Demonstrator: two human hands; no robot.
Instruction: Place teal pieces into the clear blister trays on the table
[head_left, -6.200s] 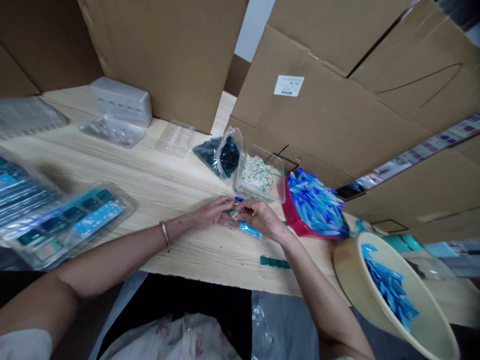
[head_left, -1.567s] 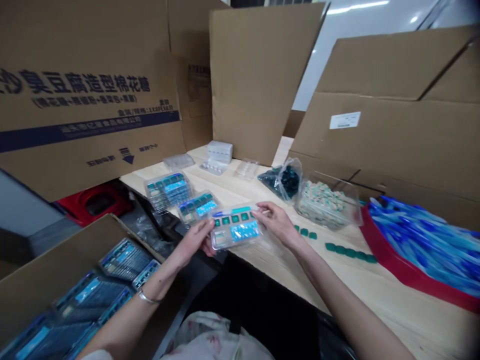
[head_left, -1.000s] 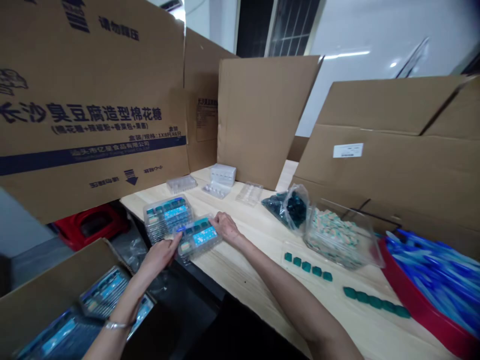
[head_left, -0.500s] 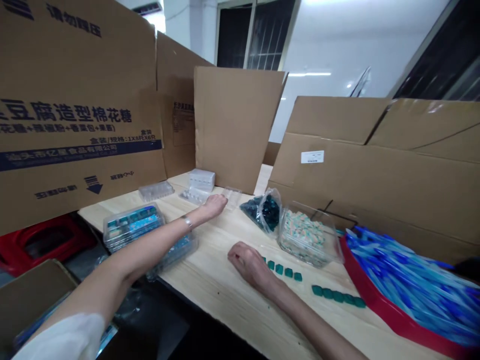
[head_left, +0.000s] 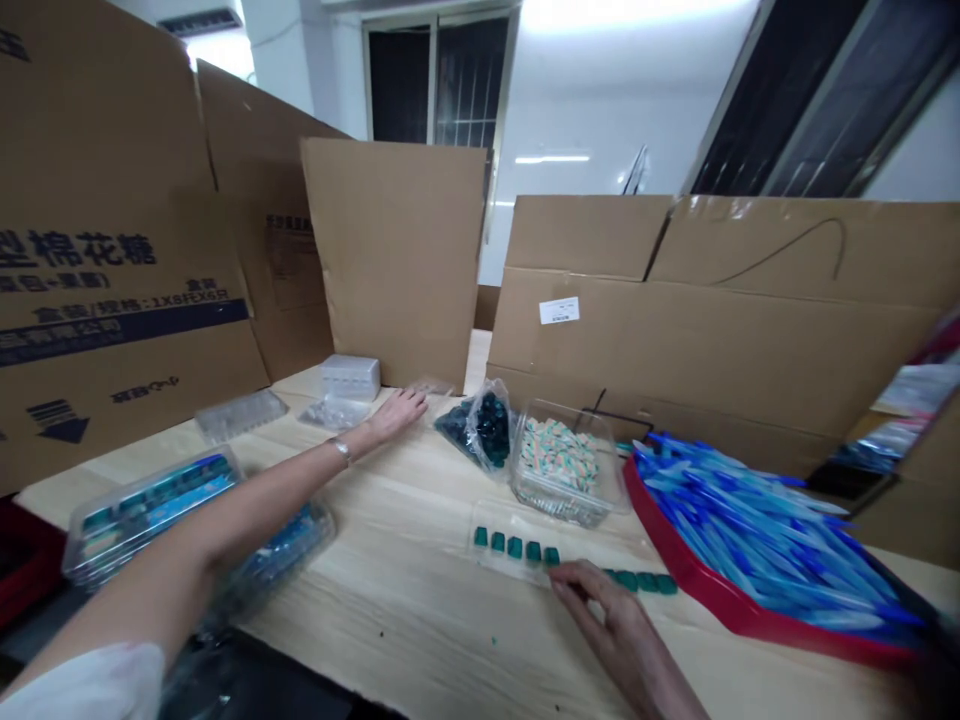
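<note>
My left hand (head_left: 397, 415) lies flat on the far side of the pale wooden table (head_left: 420, 630), its fingertips beside a clear plastic tray (head_left: 439, 386). It holds nothing. My right hand (head_left: 600, 605) is at the near edge of a row of dark green pieces (head_left: 641, 581), fingers slightly curved and empty. Just left of it, a clear blister tray (head_left: 510, 548) carries several green pieces. Behind these stand a plastic bag of dark teal pieces (head_left: 487, 428) and a clear box of striped pieces (head_left: 562, 470).
A red tray (head_left: 675, 570) heaped with blue plastic pieces stands on the right. Filled blister packs (head_left: 142, 515) lie partly beneath my left arm. A white box (head_left: 349, 377) and clear trays (head_left: 240, 415) stand against upright cardboard sheets (head_left: 390, 260).
My left hand has stretched further toward the far side of the table. My right hand has moved right to the green row. The head view has turned further left.
</note>
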